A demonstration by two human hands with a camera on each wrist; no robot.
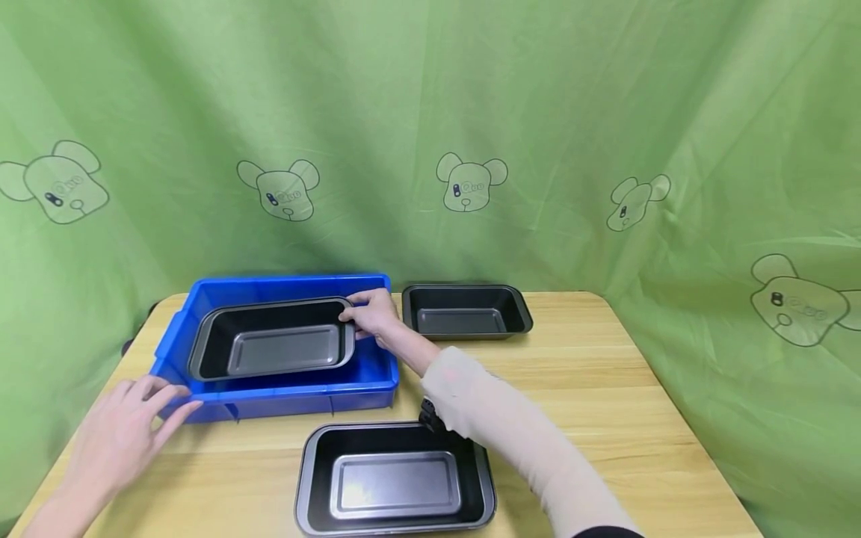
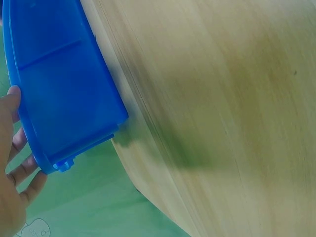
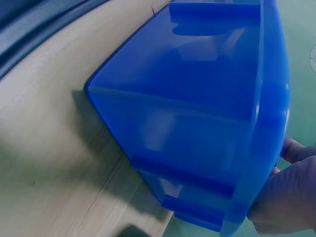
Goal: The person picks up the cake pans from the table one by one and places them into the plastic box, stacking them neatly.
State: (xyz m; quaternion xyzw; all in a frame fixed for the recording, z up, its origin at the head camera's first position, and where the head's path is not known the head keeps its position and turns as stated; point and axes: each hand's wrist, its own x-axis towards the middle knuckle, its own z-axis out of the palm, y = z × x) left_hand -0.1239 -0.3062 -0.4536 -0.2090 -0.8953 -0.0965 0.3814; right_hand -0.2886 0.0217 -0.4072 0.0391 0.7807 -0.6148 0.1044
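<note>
In the head view, a dark rectangular pan [image 1: 285, 350] lies tilted inside the blue bin [image 1: 282, 406]. My right hand [image 1: 375, 317] pinches the pan's right rim, thumb on the inner side and fingers outside. At the bin's front left corner, my left hand [image 1: 124, 430] holds the rim between thumb and fingers. The left wrist view has the left hand [image 2: 12, 163] at the edge of the blue bin [image 2: 64, 84]. From the right wrist, the right hand [image 3: 289, 192] shows beyond the wall of the bin [image 3: 187, 113], which hides its fingertips and the pan.
A second dark pan [image 1: 464, 320] stands right of the bin at the back of the wooden table [image 1: 592, 373]. Another dark pan [image 1: 395, 486] sits at the front middle, partly under the right forearm. A green curtain [image 1: 417, 90] hangs behind.
</note>
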